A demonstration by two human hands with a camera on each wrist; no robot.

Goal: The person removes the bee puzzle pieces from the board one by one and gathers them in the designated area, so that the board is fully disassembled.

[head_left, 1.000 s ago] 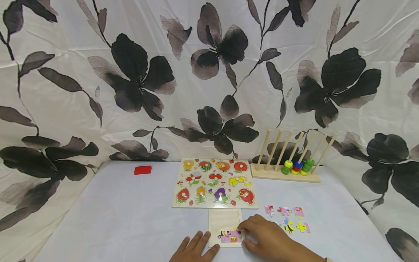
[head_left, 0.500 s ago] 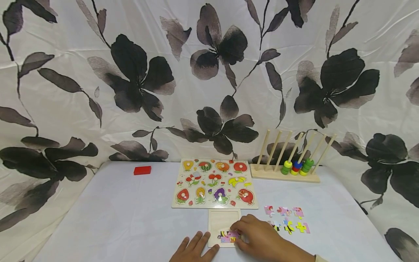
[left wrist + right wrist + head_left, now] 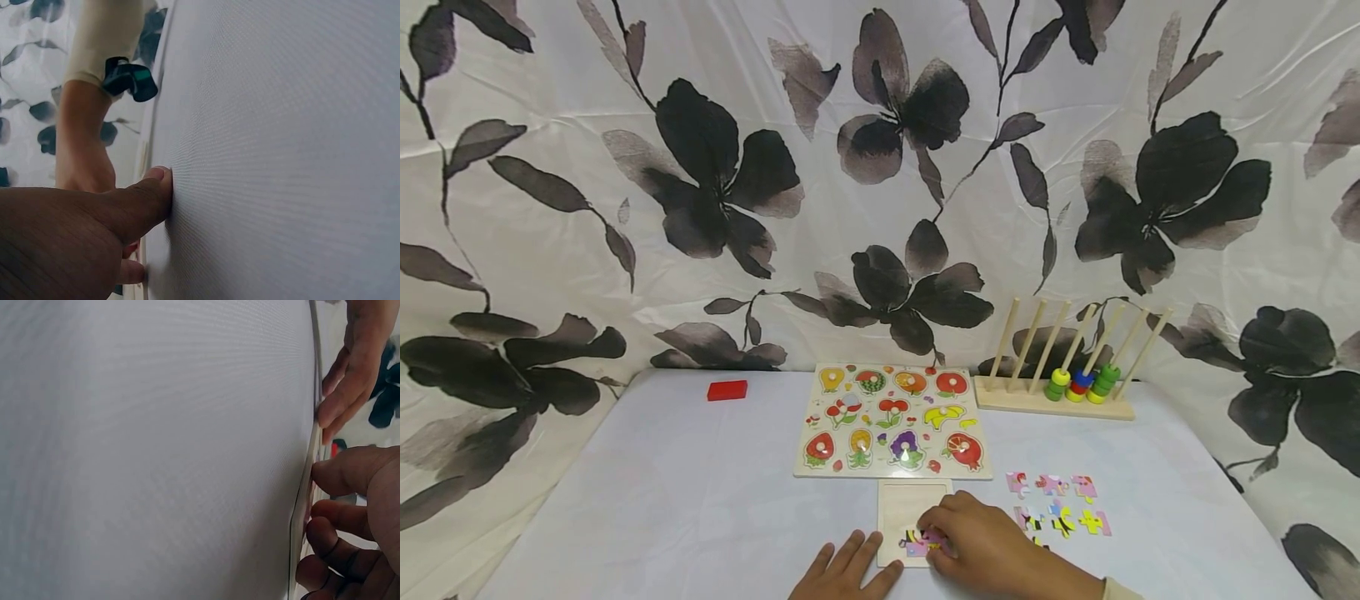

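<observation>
A shallow wooden puzzle tray (image 3: 910,500) lies at the front middle of the table, with a few pink and yellow jigsaw pieces (image 3: 914,548) in its lower part. Over the tray's lower right is my right hand (image 3: 981,537), thumb and fingers curled down at a jigsaw piece that they mostly cover. From close up in the right wrist view, the thumb and fingertips (image 3: 325,478) meet low at the tray. My left hand (image 3: 847,568) rests with spread fingers at the tray's lower left edge. In the left wrist view its thumb (image 3: 153,190) lies along the tabletop.
Loose jigsaw pieces (image 3: 1063,522) lie in rows right of the tray, one partly hidden by my right hand. A fruit peg board (image 3: 891,421) adjoins the tray behind. Further back stand a wooden peg rack with coloured rings (image 3: 1052,403) and a red block (image 3: 727,390).
My right hand has shifted left across the tray, over the pieces there, uncovering more of the loose pieces on the right. My left hand has stayed in place.
</observation>
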